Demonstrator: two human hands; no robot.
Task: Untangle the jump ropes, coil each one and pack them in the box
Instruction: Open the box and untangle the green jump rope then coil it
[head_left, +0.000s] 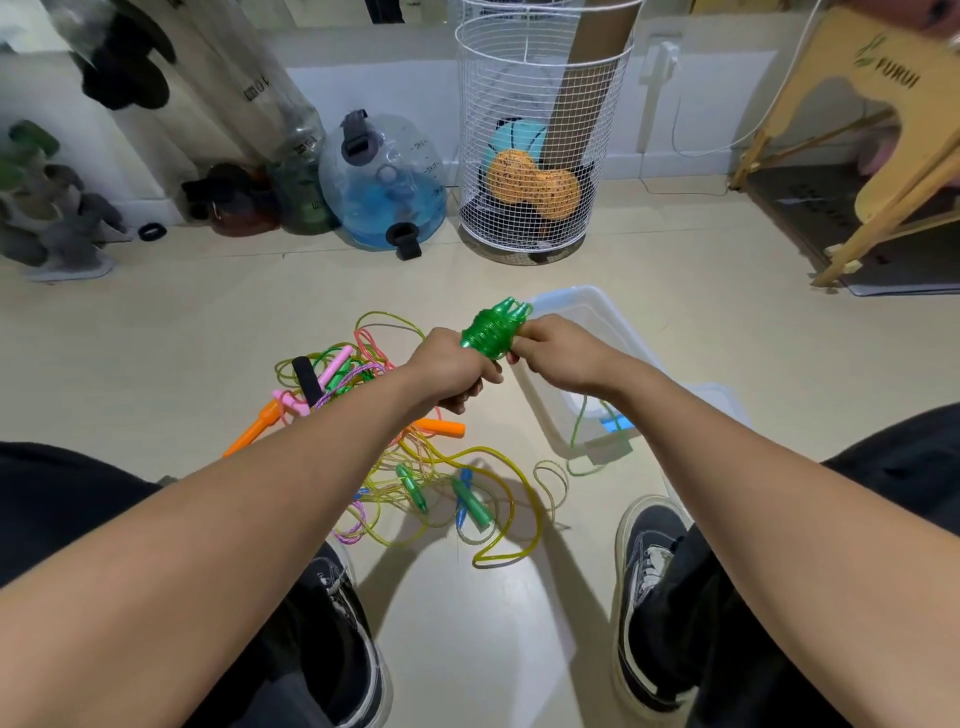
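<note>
From the head camera, "FURUI" is printed on the pale wooden stool (883, 78) at far right. Both hands grip the coiled translucent green jump rope (488, 332) above the clear plastic box (566, 306): left hand (447, 369) at its lower end, right hand (561, 358) pinching beside it. Tangled coloured jump ropes (395, 457) lie on open beige floor (156, 364).

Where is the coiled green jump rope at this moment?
In the head view the coiled green jump rope sits centre frame, held between the left hand and right hand, above the clear plastic box.
</note>
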